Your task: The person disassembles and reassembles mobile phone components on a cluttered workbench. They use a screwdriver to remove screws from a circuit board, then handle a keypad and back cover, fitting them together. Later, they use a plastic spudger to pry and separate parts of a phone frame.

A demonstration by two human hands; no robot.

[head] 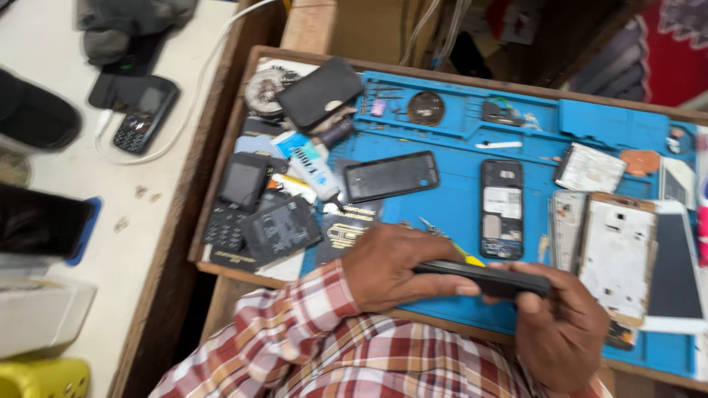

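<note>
Both hands hold one dark phone above the worktop's near edge.

The left hand (391, 265) is closed around one end of the dark phone (483, 278), and the right hand (560, 324) grips the other end with curled fingers. The phone hangs over the blue mat (457, 199). It could probably slip and hit the yellow-handled tool (450, 242) just under it, because the grip looks narrow.

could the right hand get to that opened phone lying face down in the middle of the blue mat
Probably yes, once freed: the right hand and left hand both grip a black phone. The opened phone lies just beyond on the blue mat, uncovered, with nothing between.
</note>
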